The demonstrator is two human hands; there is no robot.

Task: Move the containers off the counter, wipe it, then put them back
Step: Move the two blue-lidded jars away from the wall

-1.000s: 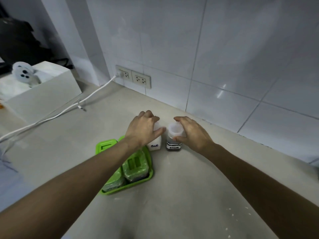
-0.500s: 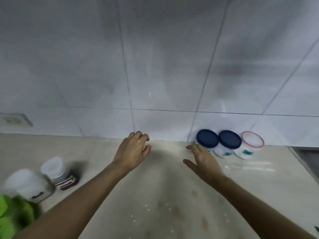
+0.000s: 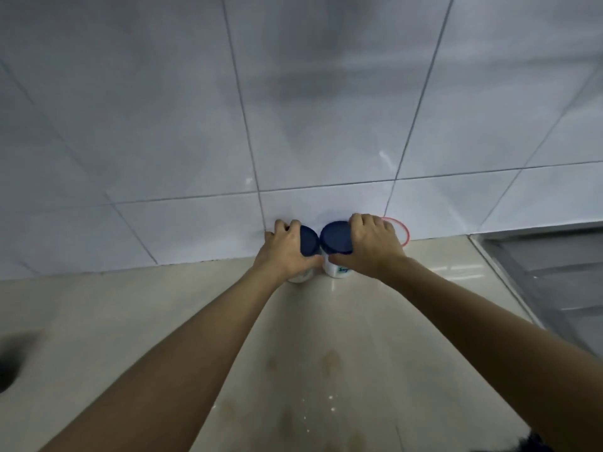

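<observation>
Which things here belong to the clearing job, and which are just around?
Job:
left hand on left blue-lidded white jar
right hand on right blue-lidded white jar
red-rimmed clear-lidded tub
beige stone counter

Around:
white tiled wall
pale crumbs

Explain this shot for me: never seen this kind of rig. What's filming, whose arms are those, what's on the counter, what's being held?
There is no machine here: a person works with two bare hands, and one wide-angle camera worn on the head looks forward and down at them. The view shows a beige stone counter meeting a white tiled wall. Against the wall stand two white plastic jars with dark blue round lids. The left hand wraps around the left jar, the right hand around the right jar. Both jars appear to rest on the counter. Behind the right hand sits a third container with a red-rimmed clear lid, mostly hidden. White crumbs and brownish stains mark the counter nearer the camera.
</observation>
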